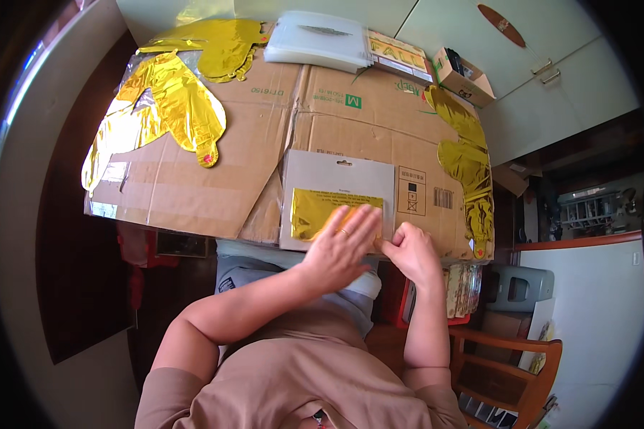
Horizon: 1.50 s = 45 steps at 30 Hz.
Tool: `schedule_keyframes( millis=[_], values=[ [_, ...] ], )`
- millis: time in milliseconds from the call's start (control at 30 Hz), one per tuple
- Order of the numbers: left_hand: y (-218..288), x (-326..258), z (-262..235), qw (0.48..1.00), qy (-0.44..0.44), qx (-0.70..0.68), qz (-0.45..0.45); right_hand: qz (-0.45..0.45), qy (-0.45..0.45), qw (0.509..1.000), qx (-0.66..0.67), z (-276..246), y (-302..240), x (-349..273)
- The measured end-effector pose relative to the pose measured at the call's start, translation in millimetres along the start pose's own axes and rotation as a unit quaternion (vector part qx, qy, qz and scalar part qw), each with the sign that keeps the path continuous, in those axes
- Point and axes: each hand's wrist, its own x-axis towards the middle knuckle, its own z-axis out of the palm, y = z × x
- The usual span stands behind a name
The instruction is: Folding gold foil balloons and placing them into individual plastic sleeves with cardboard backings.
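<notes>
Head view: gold foil packet (322, 207) under left-hand fingers (358, 223).

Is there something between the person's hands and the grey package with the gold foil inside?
Nothing visible. The left hand lies flat on the grey package, covering part of its gold foil, and the right hand touches its lower right corner.

head view | looks steeply down; close over cardboard-covered table (193, 186) | fisheye, edges bent

White cabinet doors (551, 79) behind; wooden chair (508, 365) at lower right, daylight.
</notes>
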Motion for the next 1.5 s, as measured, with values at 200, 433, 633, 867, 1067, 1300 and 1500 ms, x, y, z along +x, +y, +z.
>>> schedule_keyframes(
  millis=[200, 433, 633, 867, 1067, 1300, 1500],
  values=[
    [-12.2, -7.4, 6.2, 0.999, -0.010, 0.038, 0.027, 0.003, 0.015, 0.999, 0.028, -3.1, 4.7, -13.4],
    [-13.1, -4.2, 0.9, 0.994, 0.001, -0.110, -0.004, -0.210, 0.300, 0.931, 0.006, 27.7, -38.0, -7.0],
    [-22.0, -7.7, 9.5, 0.990, 0.082, -0.099, -0.054, -0.222, 0.177, 0.952, -0.115, 61.3, -24.1, 27.1],
    [-34.8, -27.7, -0.8, 0.994, 0.060, -0.023, -0.085, -0.205, 0.149, 0.958, -0.133, 58.5, -16.2, 25.1],
    [-50.3, -42.2, -2.4, 0.995, 0.062, 0.037, -0.070, -0.173, 0.145, 0.961, -0.158, 44.0, 10.8, 19.6],
    [-55.4, -46.3, -8.9, 0.996, 0.069, 0.027, -0.040, -0.156, 0.216, 0.946, -0.184, 38.9, 27.1, 8.7],
    [-52.6, -53.9, -11.5, 0.995, 0.083, -0.006, -0.049, -0.143, 0.330, 0.933, 0.025, 34.1, 42.3, -45.7]
  ],
)
